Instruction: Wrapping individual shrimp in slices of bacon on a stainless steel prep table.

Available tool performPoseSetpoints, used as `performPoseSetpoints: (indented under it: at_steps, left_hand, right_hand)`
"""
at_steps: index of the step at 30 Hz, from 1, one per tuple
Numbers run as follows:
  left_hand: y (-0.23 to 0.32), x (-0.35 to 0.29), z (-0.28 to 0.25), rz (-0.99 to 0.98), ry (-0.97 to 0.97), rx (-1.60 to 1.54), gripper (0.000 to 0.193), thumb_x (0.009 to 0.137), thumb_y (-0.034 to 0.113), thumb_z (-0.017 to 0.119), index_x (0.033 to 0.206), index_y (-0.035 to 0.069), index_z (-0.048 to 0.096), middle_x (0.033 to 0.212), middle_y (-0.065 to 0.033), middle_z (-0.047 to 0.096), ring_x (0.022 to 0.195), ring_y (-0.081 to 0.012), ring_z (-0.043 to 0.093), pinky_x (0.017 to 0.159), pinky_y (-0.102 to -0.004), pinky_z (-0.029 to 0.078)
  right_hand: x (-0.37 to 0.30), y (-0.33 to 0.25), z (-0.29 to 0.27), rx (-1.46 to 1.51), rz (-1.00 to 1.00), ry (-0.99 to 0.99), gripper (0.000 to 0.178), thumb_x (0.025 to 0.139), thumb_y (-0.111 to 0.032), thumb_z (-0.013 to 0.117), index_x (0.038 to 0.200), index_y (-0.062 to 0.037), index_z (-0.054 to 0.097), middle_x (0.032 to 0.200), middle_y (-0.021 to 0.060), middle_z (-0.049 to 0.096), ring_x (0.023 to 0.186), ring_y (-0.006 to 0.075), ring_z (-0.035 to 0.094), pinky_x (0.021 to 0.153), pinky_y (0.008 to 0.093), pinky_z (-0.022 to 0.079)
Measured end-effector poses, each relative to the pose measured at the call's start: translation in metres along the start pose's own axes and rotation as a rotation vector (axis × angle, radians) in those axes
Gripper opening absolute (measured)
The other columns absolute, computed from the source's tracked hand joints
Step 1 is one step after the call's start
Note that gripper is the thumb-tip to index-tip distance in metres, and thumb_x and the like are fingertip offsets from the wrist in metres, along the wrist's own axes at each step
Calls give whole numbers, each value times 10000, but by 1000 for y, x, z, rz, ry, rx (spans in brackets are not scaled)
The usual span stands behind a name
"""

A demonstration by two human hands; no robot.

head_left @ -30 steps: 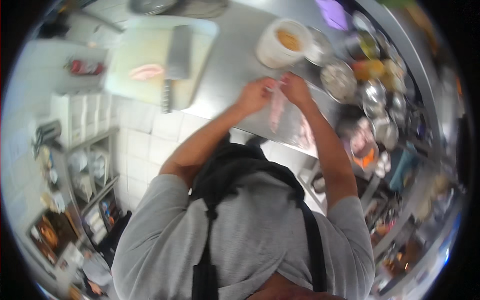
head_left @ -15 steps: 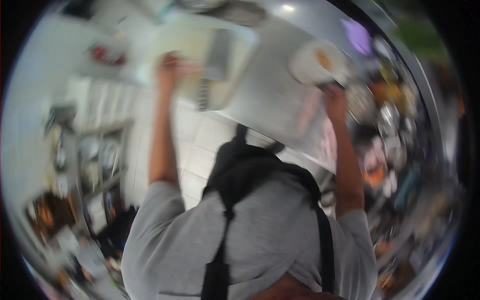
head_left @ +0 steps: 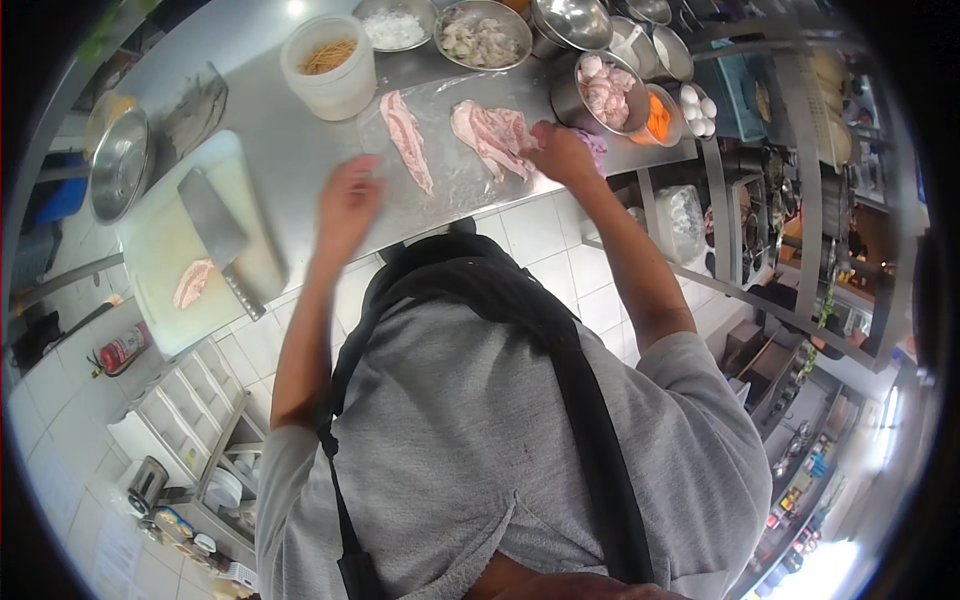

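Observation:
My right hand pinches the right edge of a wide raw meat slice, which lies on a clear plastic sheet. A narrower meat strip lies to its left on the same sheet. Near the steel table's front edge my left hand hovers left of the strip, slightly blurred, its fingers loosely bent and apart with nothing visible in them. Further left, a cleaver rests on a white cutting board, beside a small piece of meat.
A white tub of thin brown sticks stands behind the strip. Bowls of white and greyish food sit behind. At right are a pot of raw meat, an orange-filled container and eggs. A steel bowl is far left.
The view has swung right and sharpened. My left hand has left the cutting board for the plastic sheet's left side; my right hand has moved from beside the tub to the wide meat slice.

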State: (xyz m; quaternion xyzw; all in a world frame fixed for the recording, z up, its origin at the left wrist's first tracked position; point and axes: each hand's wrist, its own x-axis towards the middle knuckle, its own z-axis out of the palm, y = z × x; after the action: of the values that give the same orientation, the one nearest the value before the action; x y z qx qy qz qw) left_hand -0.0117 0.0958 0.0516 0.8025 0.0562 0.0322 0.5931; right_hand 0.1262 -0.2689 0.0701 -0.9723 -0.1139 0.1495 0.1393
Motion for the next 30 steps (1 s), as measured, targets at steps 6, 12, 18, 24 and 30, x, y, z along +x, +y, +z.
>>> performPoseSetpoints:
  at_steps: [6,12,18,24,30]
  left_hand:
    - [33,44,115,117,-285,191,350,896,120,746,1232,53,671,1209,-141,668,924,-245,707,797,-334,583]
    - [37,77,188,71,-310,170,361,847,178,770,1169,38,687,962,-140,746,839,-289,737,791,-377,585]
    - [28,78,226,-137,-226,-85,399,817,196,788,1153,6,684,925,-152,754,844,-280,749,779,-366,589]
    - [63,63,221,-44,-51,290,310,831,138,732,1120,31,701,920,-161,753,802,-312,747,734,-402,591]
    - [55,70,215,147,-20,490,160,855,115,661,980,65,748,906,-172,737,801,-335,729,738,-426,583]
  right_hand:
    - [-11,13,26,-2,-77,201,335,829,-198,718,1140,-76,690,1095,196,654,1020,407,664,890,472,549]
    - [1,47,24,300,-146,113,268,813,-95,686,1078,-51,699,1037,188,675,969,408,671,853,462,549]
    - [-2,34,19,680,-128,115,177,783,-67,733,951,-15,719,958,152,684,866,306,696,775,390,547]
    - [9,37,29,956,-194,22,128,829,-27,699,955,-5,708,903,82,654,802,172,660,730,311,536]
    - [11,37,23,813,-271,76,84,815,-15,693,882,-9,643,813,67,612,748,156,621,670,314,493]
